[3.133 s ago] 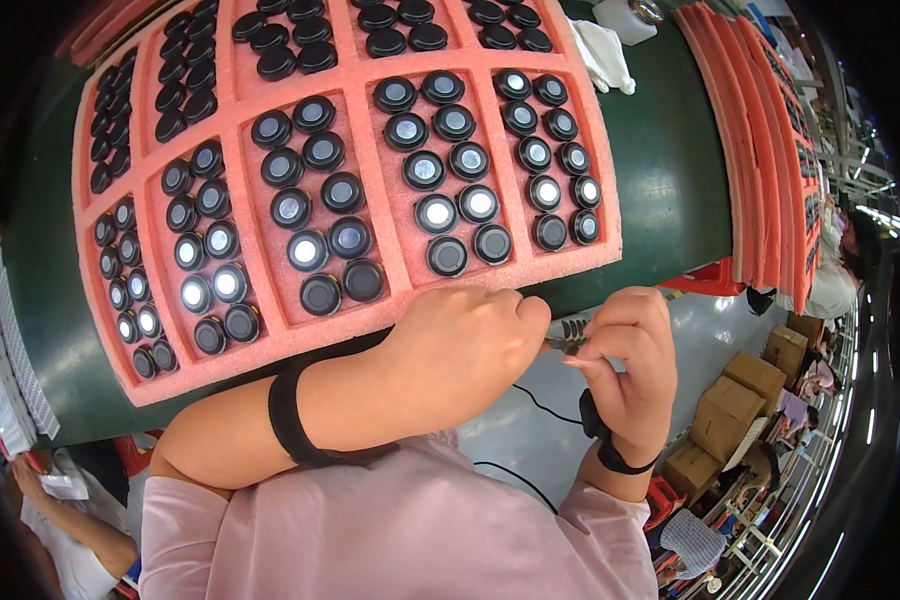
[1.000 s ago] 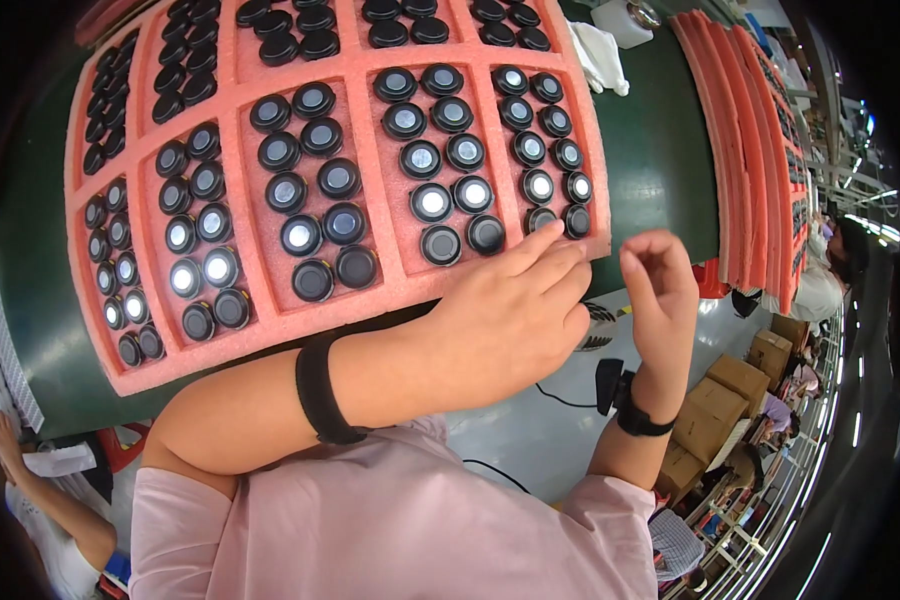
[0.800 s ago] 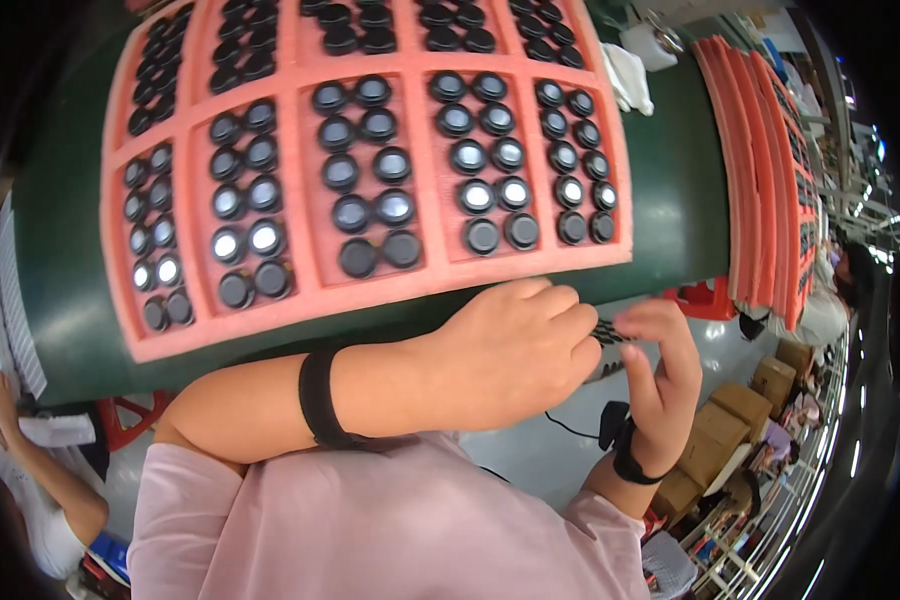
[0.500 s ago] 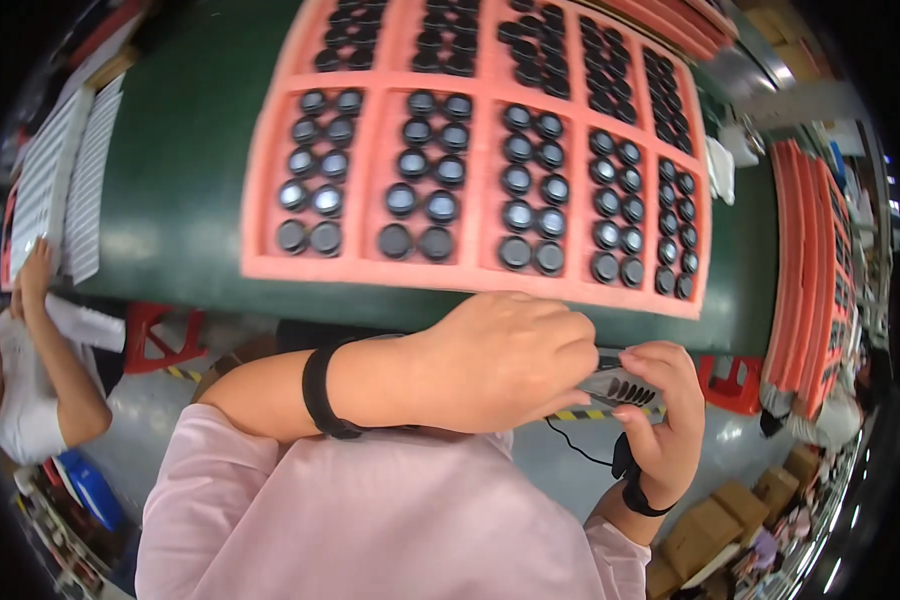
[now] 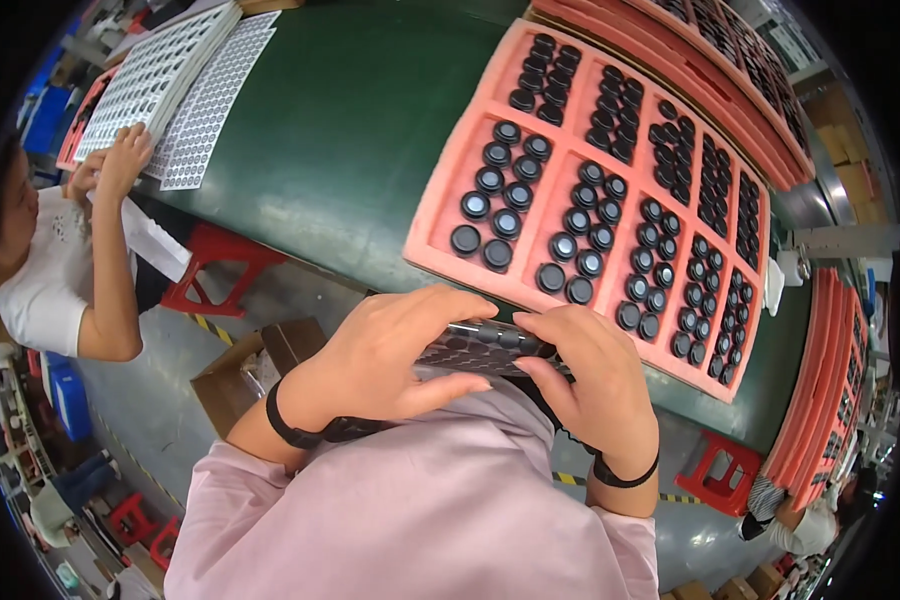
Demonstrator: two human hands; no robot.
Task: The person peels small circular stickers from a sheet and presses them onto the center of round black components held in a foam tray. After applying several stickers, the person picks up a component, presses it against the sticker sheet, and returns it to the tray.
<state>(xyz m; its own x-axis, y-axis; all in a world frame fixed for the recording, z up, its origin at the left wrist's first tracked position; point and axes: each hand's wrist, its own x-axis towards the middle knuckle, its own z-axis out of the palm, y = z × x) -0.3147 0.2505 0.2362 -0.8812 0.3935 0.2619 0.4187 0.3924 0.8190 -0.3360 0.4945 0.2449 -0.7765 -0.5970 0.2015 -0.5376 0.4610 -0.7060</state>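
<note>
My left hand (image 5: 395,350) and my right hand (image 5: 600,380) hold a glossy, curved sheet with rows of dark round spots (image 5: 485,348) between them, close to my body at the table's front edge. Thumbs lie on the near side and fingers on the far side; its underside is hidden. Just beyond my hands is a pink foam tray (image 5: 422,238) divided into compartments. Black round parts like caps (image 5: 506,223) stand in rows inside it, many with a paler grey disc on top. In one far compartment the parts are less evenly placed.
The green table (image 5: 315,150) runs to the far left, where a co-worker's hands (image 5: 120,160) touch stacked sheets of round labels (image 5: 160,75). More foam trays are stacked behind (image 5: 660,75) and at the right (image 5: 820,370). Red stools (image 5: 220,270) and an open cardboard box (image 5: 235,385) stand below.
My left hand has moved back from the right hand, and the sheet now spans both hands. My view has turned, so the tray appears farther right and tilted.
</note>
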